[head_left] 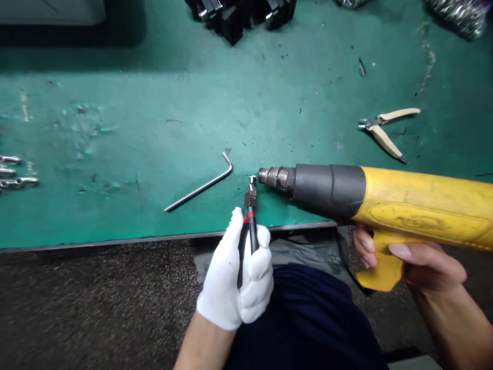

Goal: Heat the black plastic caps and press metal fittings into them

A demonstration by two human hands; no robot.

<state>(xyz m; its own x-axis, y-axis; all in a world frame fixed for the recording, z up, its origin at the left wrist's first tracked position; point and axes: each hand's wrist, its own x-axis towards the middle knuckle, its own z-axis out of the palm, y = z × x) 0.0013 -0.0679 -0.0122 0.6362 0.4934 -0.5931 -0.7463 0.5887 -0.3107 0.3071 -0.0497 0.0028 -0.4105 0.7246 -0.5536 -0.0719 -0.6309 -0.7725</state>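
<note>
Pliers [252,228] in left fingers [259,268] (white-gloved), nose [251,192] beyond

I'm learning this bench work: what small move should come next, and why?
Perhaps the left hand should roll the pliers slightly. The small metal piece in their tips shows just beside the nozzle of the yellow heat gun, held in the right hand, and the nozzle seems to face only one side of it.

White-gloved left grip [231,295], dark navy clothing [308,324]
</note>
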